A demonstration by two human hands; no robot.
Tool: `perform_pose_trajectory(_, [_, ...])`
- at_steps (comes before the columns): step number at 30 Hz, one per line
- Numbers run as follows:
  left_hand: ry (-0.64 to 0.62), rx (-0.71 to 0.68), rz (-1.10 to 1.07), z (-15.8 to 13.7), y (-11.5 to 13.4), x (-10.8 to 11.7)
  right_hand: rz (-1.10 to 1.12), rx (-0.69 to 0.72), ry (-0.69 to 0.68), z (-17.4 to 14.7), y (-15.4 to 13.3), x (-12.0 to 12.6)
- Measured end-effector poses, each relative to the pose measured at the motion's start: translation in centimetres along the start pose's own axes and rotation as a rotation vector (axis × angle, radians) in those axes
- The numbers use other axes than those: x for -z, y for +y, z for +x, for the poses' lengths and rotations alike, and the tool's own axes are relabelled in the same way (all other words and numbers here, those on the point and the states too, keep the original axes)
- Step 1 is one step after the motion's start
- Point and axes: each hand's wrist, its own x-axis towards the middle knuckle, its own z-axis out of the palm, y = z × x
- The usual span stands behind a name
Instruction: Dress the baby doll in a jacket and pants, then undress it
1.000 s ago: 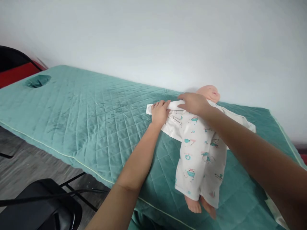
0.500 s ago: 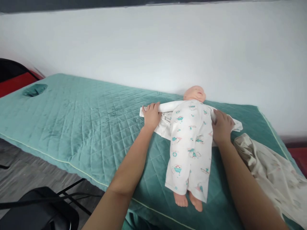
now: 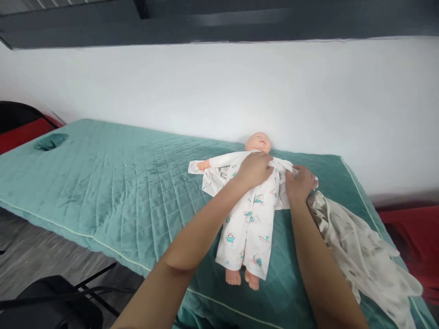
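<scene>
A baby doll [image 3: 259, 142] lies on its back, head toward the wall. It wears white printed trousers [image 3: 247, 228] that reach high up its body, with bare feet below the hems. A white top [image 3: 213, 181] is spread out under it. My left hand [image 3: 255, 169] rests across the doll's chest, fingers reaching to the right; it hides the upper edge of the trousers. At the doll's arm on the right, my right hand [image 3: 301, 183] has its fingers curled round the sleeve, and that forearm is mostly covered. The other doll arm [image 3: 204, 165] lies stretched out to the left.
A green quilted cover [image 3: 137, 183] spreads over the bed, with a hole [image 3: 51, 142] at its far left. Crumpled pale cloth [image 3: 363, 256] lies to the right. A wall [image 3: 206, 91] borders the back. Red chairs [image 3: 411, 237] and a black chair [image 3: 51, 301] stand alongside.
My left hand has left the doll's left-side arm and moved right onto its chest. My right hand stays at the other arm. The view has tilted up and shifted right.
</scene>
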Motion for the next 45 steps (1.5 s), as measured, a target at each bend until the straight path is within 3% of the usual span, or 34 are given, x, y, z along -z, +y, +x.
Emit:
perform_pose_trajectory(4, [-0.359,-0.009,0.264,4.8,3.1,-1.3,0.047,-0.050,-0.021,0.2,0.0,0.1])
perform_pose_trajectory(7, [-0.462,0.023,0.290,7.2,4.0,-2.6,0.076,-0.067,-0.048,0.3,0.0,0.2])
perform_pose_trajectory(16, [-0.471,0.079,0.369,8.6,4.8,-6.0,0.064,-0.028,-0.058,0.3,0.0,-0.2])
perform_pose_trajectory(26, [-0.521,0.056,0.456,9.8,2.9,-4.5,0.111,-0.098,-0.029,0.9,0.3,0.2])
perform_pose_trajectory(35, [-0.529,-0.093,0.445,9.8,2.4,-7.2,0.007,-0.047,-0.032,0.9,0.5,-0.5])
perform_pose_trajectory(39, [-0.472,-0.143,0.460,9.5,1.8,-6.4,0.051,-0.044,-0.060,1.1,0.8,-0.5])
perform_pose_trajectory(45, [-0.426,-0.153,0.559,9.2,1.5,-3.0,0.244,-0.067,-0.103,1.5,0.9,0.3])
